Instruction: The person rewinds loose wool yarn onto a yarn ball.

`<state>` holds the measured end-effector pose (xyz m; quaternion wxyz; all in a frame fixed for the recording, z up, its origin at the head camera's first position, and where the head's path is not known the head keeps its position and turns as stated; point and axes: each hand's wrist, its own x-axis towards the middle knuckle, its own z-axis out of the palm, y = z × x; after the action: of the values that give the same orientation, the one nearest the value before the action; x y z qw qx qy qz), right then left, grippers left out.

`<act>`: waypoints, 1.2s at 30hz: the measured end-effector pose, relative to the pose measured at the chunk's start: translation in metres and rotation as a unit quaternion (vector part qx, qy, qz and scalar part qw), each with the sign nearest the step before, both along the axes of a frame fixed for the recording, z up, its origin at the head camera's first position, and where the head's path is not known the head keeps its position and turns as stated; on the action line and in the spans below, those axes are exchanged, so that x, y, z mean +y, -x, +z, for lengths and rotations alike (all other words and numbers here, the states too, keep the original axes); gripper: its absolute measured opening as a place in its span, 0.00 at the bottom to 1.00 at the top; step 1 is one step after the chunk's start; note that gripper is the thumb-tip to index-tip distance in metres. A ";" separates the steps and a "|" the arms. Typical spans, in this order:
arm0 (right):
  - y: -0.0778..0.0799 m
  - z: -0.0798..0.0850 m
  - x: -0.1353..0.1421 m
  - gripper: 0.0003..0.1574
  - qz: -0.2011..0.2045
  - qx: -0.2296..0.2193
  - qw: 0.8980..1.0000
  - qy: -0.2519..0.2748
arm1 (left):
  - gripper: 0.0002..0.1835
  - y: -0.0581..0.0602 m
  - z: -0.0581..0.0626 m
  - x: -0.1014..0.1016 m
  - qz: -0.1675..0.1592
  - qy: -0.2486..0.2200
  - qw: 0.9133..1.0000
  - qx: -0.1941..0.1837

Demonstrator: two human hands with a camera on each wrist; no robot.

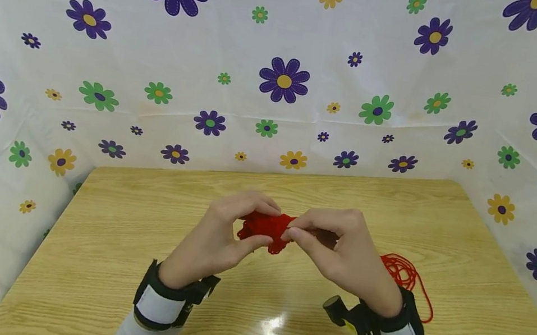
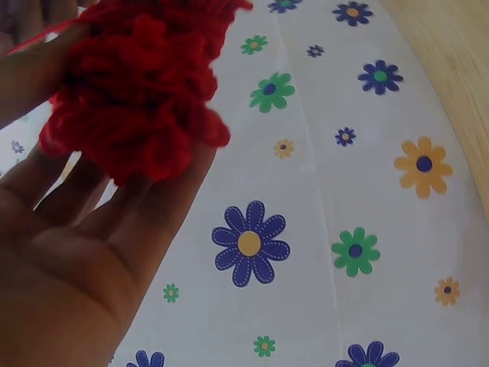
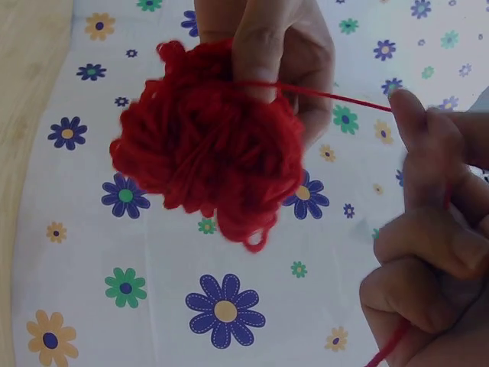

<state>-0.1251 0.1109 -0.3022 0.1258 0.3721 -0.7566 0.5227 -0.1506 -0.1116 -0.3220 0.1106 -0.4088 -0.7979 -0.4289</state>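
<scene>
A loopy bundle of red yarn [image 1: 265, 229] is held above the table between the fingers and thumb of my left hand [image 1: 221, 235]. In the right wrist view the yarn bundle [image 3: 206, 145] looks rounded, with loose loops at its edges, and the left thumb presses on it. My right hand [image 1: 346, 251] pinches a strand between thumb and forefinger. That strand [image 3: 336, 97] runs taut from the bundle to the right fingertips, and its other end passes down through the curled fingers. The left wrist view shows the bundle [image 2: 145, 92] resting against the left fingers.
A loose tangle of red yarn [image 1: 399, 272] lies on the wooden table [image 1: 126, 239], partly behind the right wrist, with one strand curving toward the front. A white flowered cloth [image 1: 244, 45] rises behind the table and along both sides. Each wrist wears a black strap.
</scene>
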 end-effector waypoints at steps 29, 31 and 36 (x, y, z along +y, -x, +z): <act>0.017 -0.020 -0.007 0.10 -0.049 -0.063 0.993 -0.083 | 0.27 -0.027 0.025 -0.006 -0.058 -0.161 0.984 -0.053; 0.016 -0.020 -0.008 0.10 -0.049 -0.057 0.993 -0.096 | 0.27 -0.027 0.026 -0.005 -0.043 -0.183 0.981 -0.048; 0.014 -0.019 -0.011 0.07 -0.035 -0.041 0.990 -0.129 | 0.25 -0.025 0.024 -0.003 0.011 -0.221 0.975 -0.026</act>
<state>-0.1387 0.0997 -0.3211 0.0636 0.3372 -0.8348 0.4305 -0.1255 -0.1145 -0.2976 0.1822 -0.3545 -0.6906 -0.6035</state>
